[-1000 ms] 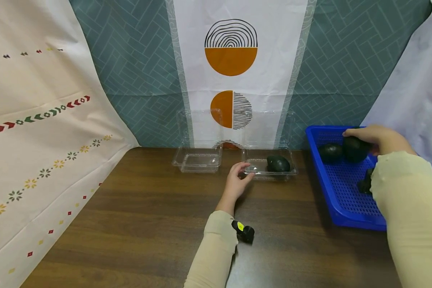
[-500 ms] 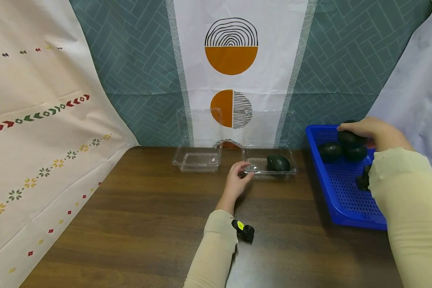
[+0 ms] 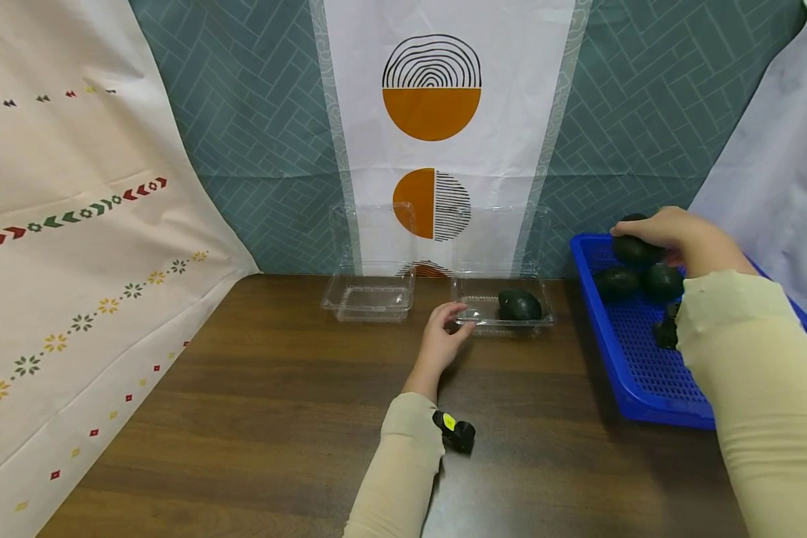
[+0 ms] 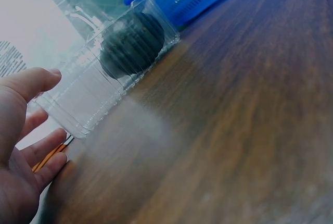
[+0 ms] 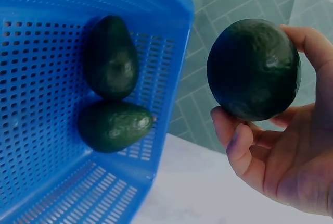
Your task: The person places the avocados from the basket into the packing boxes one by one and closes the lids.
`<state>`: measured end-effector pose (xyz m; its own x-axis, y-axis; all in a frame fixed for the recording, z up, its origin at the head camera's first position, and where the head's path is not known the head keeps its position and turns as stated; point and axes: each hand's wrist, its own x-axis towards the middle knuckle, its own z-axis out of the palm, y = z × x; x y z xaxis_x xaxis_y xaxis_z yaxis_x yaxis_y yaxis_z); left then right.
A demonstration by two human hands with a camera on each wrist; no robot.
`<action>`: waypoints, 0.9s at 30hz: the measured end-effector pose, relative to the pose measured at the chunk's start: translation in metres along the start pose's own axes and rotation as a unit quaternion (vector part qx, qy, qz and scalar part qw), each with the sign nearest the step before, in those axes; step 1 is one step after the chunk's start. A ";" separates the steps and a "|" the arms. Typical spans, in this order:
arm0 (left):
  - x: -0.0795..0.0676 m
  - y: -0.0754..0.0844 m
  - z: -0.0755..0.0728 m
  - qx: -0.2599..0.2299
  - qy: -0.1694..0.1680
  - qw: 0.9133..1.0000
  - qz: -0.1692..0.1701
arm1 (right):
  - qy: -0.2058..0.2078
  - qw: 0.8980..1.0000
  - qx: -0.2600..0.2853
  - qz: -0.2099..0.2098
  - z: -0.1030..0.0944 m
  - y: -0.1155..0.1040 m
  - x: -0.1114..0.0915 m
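In the head view, my right hand (image 3: 679,233) grips a dark green avocado (image 3: 636,249) above the back left of a blue basket (image 3: 635,406). The right wrist view shows that avocado (image 5: 254,70) between thumb and fingers, apart from the basket wall. Two more avocados, one (image 5: 111,58) touching the other (image 5: 115,125), lie inside the basket. My left hand (image 3: 441,338) holds the left front corner of an open clear plastic clamshell (image 3: 504,323), thumb and fingers on either side of its end. One avocado (image 3: 520,305) sits in the clamshell's right half.
Left of my left hand stands a second clear clamshell (image 3: 375,302), lid raised, with nothing visible inside. Both clamshells are at the back of the brown wooden table (image 3: 262,418), against the hanging cloth (image 3: 269,149). A black wrist camera (image 3: 457,433) is strapped on my left sleeve.
My right hand has lifted an avocado from the basket and carried it up and to the left, uncovering another avocado beneath. The left hand and clamshells have not moved.
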<state>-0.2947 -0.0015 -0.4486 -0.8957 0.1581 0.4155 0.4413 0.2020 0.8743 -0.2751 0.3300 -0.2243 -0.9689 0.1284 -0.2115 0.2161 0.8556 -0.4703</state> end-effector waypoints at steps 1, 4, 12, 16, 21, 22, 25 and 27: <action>0.000 0.000 0.000 0.002 0.000 1.000 0.003 | -0.002 1.000 0.001 0.000 0.000 -0.002 0.000; 0.001 0.000 0.000 0.000 -0.001 1.000 -0.004 | -0.005 1.000 0.001 -0.002 0.001 -0.008 0.000; 0.000 0.011 0.001 0.020 -0.006 0.999 -0.048 | 0.011 1.000 0.004 -0.011 0.005 -0.020 0.000; 0.000 0.011 0.000 0.024 -0.009 0.998 -0.049 | 0.002 1.000 0.006 -0.007 0.007 -0.026 0.001; 0.000 0.012 0.000 0.022 -0.013 0.998 -0.053 | -0.002 1.000 0.003 -0.003 0.009 -0.033 0.001; 0.000 0.012 0.000 0.020 -0.013 0.998 -0.053 | -0.001 1.000 0.001 -0.005 0.010 -0.035 0.001; 0.000 0.011 0.000 0.015 -0.015 0.998 -0.056 | -0.002 1.000 -0.009 -0.012 0.012 -0.039 0.002; 0.000 0.011 0.000 0.013 -0.015 0.998 -0.059 | -0.001 1.000 -0.015 -0.017 0.014 -0.041 0.003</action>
<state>-0.2898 0.0007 -0.4392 -0.9396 0.1599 0.3025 0.3347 0.2458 0.9097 -0.2850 0.2879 -0.2172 -0.9756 0.0979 -0.1967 0.1787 0.8745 -0.4509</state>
